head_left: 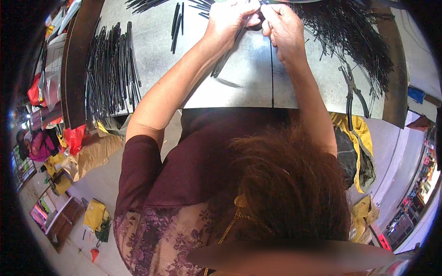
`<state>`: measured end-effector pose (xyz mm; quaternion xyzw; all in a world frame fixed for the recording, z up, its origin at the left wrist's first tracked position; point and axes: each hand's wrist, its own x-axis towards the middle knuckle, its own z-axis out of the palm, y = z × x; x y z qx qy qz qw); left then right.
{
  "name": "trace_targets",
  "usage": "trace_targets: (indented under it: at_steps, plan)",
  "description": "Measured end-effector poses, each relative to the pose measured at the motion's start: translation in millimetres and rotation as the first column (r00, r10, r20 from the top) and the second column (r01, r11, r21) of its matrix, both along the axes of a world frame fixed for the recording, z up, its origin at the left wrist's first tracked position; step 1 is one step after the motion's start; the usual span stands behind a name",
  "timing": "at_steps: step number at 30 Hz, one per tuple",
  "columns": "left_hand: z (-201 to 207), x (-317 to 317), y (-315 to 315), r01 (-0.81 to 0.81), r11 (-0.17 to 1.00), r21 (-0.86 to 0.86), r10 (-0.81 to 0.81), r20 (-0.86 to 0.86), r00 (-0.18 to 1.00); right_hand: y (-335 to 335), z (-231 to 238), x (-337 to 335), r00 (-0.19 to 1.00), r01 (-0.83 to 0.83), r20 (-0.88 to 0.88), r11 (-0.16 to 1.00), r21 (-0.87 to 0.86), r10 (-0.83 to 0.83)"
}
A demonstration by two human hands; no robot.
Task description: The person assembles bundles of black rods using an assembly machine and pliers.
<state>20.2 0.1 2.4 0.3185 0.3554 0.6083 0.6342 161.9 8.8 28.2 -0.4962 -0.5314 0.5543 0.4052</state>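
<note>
At the top of the head view, my left hand (232,20) and my right hand (286,34) meet with fingers pinched. A long thin black rod (272,76) runs from my right fingers down to the table's near edge. Dark thin rods (225,60) extend from my left hand along the inside of my forearm. What lies between my fingertips is too small and too bright to make out. Both hands are above a pale metal-topped table (212,94).
Many thin black rods (110,69) lie in a bundle on the left, with a few loose rods (177,27) nearer the middle. A tangled pile of thin black pieces (354,41) covers the right side. Dark-handled pliers (351,89) overhang the table's near right edge.
</note>
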Motion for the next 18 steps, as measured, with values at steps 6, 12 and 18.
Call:
trace_targets:
  at_steps: [6, 12, 18]
  plan:
    - [3, 2, 0, -0.029, 0.999, -0.046, 0.031, 0.042, 0.999, 2, -2, -1, 0.999, -0.006, -0.039, 0.999, -0.041, 0.005]
    - [1, 2, 3, 0.016, 0.999, 0.029, -0.017, 0.021, 1.000, 2, 0, -1, 0.995, 0.013, -0.099, 0.999, -0.047, -0.018]
    - [-5, -4, 17, -0.019, 0.990, -0.137, 0.015, -0.033, 0.999, 8, 6, 4, 0.987, -0.096, -0.138, 0.991, -0.090, 0.083]
